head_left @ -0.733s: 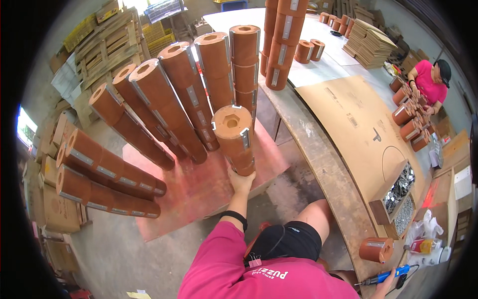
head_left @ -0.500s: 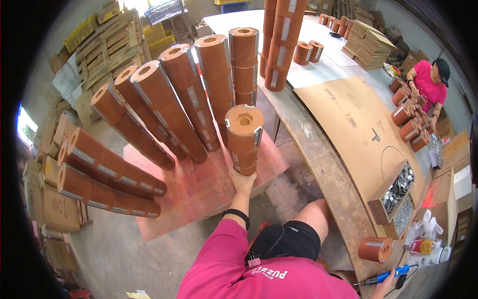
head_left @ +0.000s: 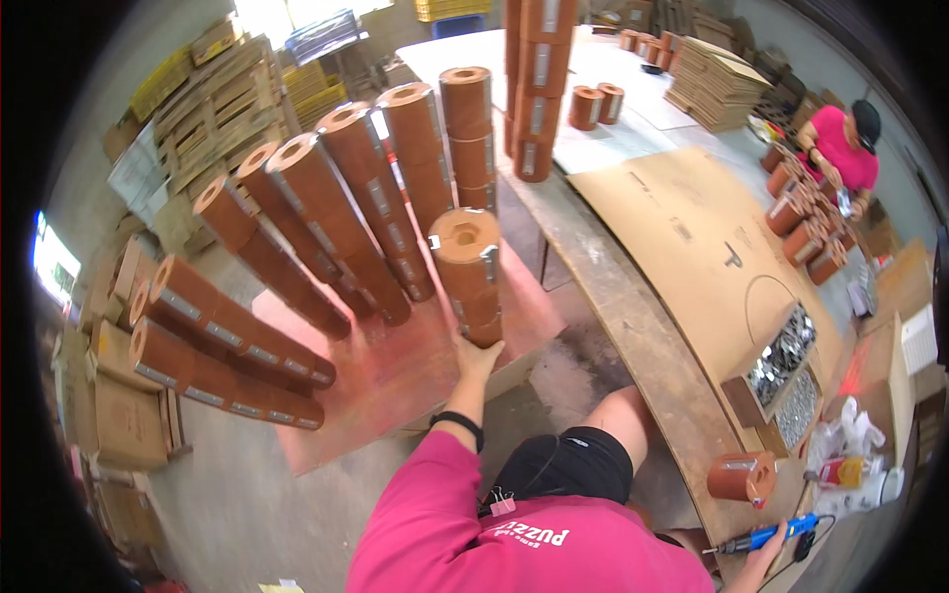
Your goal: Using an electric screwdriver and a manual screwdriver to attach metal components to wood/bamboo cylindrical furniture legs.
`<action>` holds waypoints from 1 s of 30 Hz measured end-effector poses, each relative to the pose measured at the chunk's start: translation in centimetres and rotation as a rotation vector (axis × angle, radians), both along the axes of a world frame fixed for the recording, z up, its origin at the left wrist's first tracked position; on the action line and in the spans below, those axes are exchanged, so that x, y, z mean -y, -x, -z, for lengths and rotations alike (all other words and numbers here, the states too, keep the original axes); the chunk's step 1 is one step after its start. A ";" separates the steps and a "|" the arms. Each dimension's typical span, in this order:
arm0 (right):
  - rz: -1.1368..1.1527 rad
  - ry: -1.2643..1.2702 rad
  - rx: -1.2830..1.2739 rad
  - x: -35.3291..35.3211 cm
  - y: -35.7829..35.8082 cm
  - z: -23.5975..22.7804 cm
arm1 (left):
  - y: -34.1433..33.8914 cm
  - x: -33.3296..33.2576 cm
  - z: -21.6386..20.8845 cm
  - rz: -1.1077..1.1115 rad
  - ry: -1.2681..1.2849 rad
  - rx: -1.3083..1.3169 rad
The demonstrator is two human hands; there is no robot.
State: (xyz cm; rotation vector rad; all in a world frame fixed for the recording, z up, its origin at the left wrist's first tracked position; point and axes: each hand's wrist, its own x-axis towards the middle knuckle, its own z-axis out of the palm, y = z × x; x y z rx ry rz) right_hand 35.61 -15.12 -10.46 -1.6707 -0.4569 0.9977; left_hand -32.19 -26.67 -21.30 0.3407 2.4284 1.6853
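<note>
My left hand (head_left: 476, 358) is closed around the lower part of a short stack of reddish-brown cylinders (head_left: 469, 287). The stack has a hexagonal hole in its top and metal strips on its side. It stands at the near edge of a red board (head_left: 395, 385), in front of taller stacks (head_left: 381, 212). At the lower right, my right hand (head_left: 763, 563) grips a blue electric screwdriver (head_left: 769, 535), its bit pointing left over the table edge. Just beyond the tool, a single brown cylinder (head_left: 733, 480) lies on its side on the table.
The worktable (head_left: 633, 306) curves along my right, partly covered by a cardboard sheet (head_left: 712, 247). A box of metal parts (head_left: 781, 361) and small screws sits there, near a plastic bag (head_left: 840, 445). A co-worker (head_left: 840, 148) handles cylinders across the table. Wooden pallets (head_left: 222, 119) stand far left.
The whole view has shifted slightly. My left hand stays on the short stack, and my right hand still holds the screwdriver, slightly higher in view. The co-worker's hands have moved.
</note>
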 end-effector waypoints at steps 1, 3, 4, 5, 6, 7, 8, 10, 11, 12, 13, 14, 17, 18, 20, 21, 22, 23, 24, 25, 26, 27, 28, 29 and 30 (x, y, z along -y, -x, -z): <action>0.028 -0.007 -0.008 0.7 1.6 -0.9 | -0.4 -0.1 -0.3 -0.009 0.056 -0.108; 0.072 -0.019 -0.047 1.5 3.3 -2.2 | -1.9 -0.3 -1.2 0.026 0.101 -0.221; 0.094 -0.026 -0.079 1.9 3.4 -2.4 | -3.1 -0.4 -2.2 0.012 0.091 -0.218; 0.091 -0.029 -0.117 2.1 3.5 -2.6 | -4.4 -0.6 -3.0 0.000 0.081 -0.214; 0.096 -0.035 -0.155 2.3 3.4 -2.6 | -5.8 -0.6 -3.8 0.065 -0.025 -0.092; 0.024 -0.066 -0.217 2.4 3.4 -2.6 | -7.2 -0.9 -4.8 0.137 -0.123 0.038; -0.046 -0.109 -0.249 2.2 3.3 -2.2 | -9.2 -1.1 -8.4 0.225 -0.187 0.175; -0.087 -0.096 -0.276 1.8 5.2 -3.2 | -11.3 -1.4 -11.3 0.423 -0.330 0.145; -0.145 -0.136 -0.327 1.7 5.0 -2.9 | -12.8 -2.3 -13.2 0.527 -0.402 0.108; -0.130 -0.126 -0.330 1.7 5.0 -3.0 | -14.3 -3.3 -15.1 0.625 -0.477 0.073; -0.104 -0.118 -0.339 1.6 5.0 -3.0 | -15.8 -4.4 -16.7 0.679 -0.473 0.087; -0.085 -0.106 -0.349 1.6 5.0 -3.1 | -17.4 -5.3 -18.1 0.833 -0.502 0.081; 0.021 -0.119 -0.340 1.9 5.5 -3.8 | -22.3 -8.0 -21.1 1.195 -0.470 -0.048; 0.016 -0.116 -0.284 2.1 5.9 -4.2 | -24.0 -8.8 -21.8 1.361 -0.419 -0.186; 0.011 -0.112 -0.223 2.3 6.3 -4.4 | -27.3 -9.9 -23.8 1.488 -0.416 -0.328; 0.008 -0.115 -0.222 2.4 6.4 -4.3 | -28.7 -10.2 -24.5 1.583 -0.405 -0.475; 0.003 -0.118 -0.221 2.5 6.5 -4.3 | -29.8 -10.4 -24.6 1.592 -0.408 -0.478; 0.011 -0.123 -0.223 2.5 6.7 -4.4 | -30.7 -10.8 -24.7 1.613 -0.404 -0.472; 0.020 -0.125 -0.232 2.6 6.9 -4.5 | -31.3 -11.1 -24.8 1.631 -0.399 -0.466; 0.027 -0.126 -0.242 2.7 6.8 -4.6 | -31.8 -11.6 -24.2 1.592 -0.430 -0.440; 0.028 -0.127 -0.245 2.9 6.7 -4.6 | -31.8 -12.4 -23.7 1.594 -0.428 -0.443; 0.024 -0.142 -0.240 2.9 6.8 -4.6 | -31.5 -13.7 -23.3 1.549 -0.413 -0.544; 0.019 -0.157 -0.236 2.9 6.8 -4.7 | -31.1 -15.0 -23.0 1.499 -0.395 -0.644; 0.012 -0.159 -0.239 2.8 6.8 -4.8 | -30.9 -16.4 -22.6 1.433 -0.394 -0.643; 0.008 -0.159 -0.232 2.9 6.9 -5.0 | -30.4 -17.9 -22.1 1.423 -0.390 -0.650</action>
